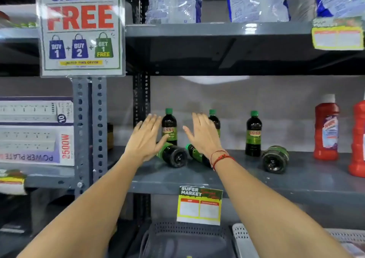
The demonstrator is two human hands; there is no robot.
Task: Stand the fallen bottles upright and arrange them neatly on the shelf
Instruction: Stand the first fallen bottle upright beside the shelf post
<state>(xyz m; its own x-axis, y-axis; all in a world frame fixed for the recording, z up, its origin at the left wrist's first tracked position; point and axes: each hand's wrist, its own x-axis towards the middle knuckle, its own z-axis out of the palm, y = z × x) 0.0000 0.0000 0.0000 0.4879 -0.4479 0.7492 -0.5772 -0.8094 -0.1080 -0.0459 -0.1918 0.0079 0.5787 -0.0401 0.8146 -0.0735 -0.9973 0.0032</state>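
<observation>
A: Looking at a grey metal shelf [246, 180] with six dark plastic bottles, green caps and labels. Three upright at the back: left upright bottle [169, 126], middle upright bottle [214, 120] partly hidden, right upright bottle [253, 134]. Three on their sides nearer the front: left fallen bottle [174, 155], middle fallen bottle [194, 153], right fallen bottle [275, 159].

B: And the hands?

A: Both spread flat and wide, gripping nothing. Left hand [145, 139] over the left fallen bottle's neck end, right hand [203, 134] over the middle fallen one. Touching or just above, can't tell. Red plastic bottles [325, 129] standing far right.
</observation>
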